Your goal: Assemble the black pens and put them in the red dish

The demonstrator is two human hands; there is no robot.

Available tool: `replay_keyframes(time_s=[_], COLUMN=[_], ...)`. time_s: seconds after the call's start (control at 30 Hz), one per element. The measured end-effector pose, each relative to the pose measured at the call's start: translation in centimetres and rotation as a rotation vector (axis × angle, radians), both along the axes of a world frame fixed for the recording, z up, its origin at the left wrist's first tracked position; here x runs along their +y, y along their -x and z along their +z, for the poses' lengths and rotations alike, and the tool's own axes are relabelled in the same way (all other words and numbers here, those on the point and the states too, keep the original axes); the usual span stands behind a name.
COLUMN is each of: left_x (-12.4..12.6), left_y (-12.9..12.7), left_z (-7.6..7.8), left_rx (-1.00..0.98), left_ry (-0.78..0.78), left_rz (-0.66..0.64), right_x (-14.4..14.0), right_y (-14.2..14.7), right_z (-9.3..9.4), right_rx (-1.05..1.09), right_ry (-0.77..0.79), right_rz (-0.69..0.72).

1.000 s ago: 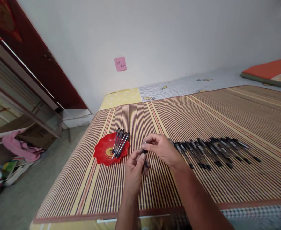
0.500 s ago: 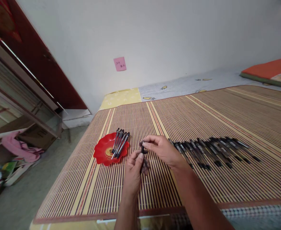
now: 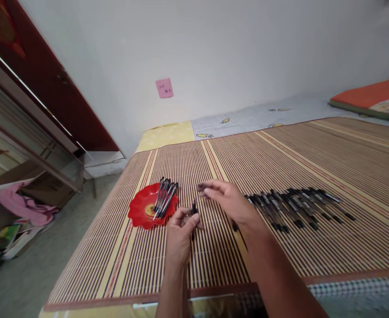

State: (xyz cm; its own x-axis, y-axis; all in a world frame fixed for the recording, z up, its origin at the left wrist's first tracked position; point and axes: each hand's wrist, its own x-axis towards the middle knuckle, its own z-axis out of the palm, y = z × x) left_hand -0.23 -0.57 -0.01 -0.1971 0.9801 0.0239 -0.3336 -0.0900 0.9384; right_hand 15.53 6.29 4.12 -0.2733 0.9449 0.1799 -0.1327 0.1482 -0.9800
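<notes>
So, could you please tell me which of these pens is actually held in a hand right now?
The pen gripped upright by the left hand; the others lie flat, some in the red dish, the rest in the row on the mat.

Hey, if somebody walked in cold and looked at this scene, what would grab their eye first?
Probably the glossy red scalloped plastic dish on the striped bamboo mat, with a bundle of black pens lying across it. To its right, the left hand holds one dark pen upright, the right hand hovering just above. Farther right, a long row of black pens lies on the mat.
</notes>
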Motion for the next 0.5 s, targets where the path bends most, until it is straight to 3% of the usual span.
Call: replay_keyframes(time_s=[0.13, 0.2, 0.33, 0.43, 0.5], left_x=[0.4, 0.6, 1.3, 1.7, 1.9], left_y=[0.4, 0.5, 0.2, -0.1, -0.3], left_z=[0.3, 0.2, -0.4, -0.8, -1.0], left_rx=[-0.084, -0.126, -0.163, -0.174, -0.18], left_ry=[0.034, 0.077, 0.133, 0.137, 0.133], left_rz=[0.043, 0.059, 0.07, 0.087, 0.096], right_x=[1.6, 2.2, 2.7, 2.9, 3.0], right_y=[-3.2, -4.3, -4.4, -3.6, -3.1], right_z=[-1.0, -1.6, -3.1, -4.3, -5.1], right_rx=[0.012, -0.073, -0.585, -1.022, -1.167], right_ry=[-0.044, -0.09, -0.202, -0.201, -0.192], right_rz=[-0.468, -0.563, -0.523, -0.442, -0.397])
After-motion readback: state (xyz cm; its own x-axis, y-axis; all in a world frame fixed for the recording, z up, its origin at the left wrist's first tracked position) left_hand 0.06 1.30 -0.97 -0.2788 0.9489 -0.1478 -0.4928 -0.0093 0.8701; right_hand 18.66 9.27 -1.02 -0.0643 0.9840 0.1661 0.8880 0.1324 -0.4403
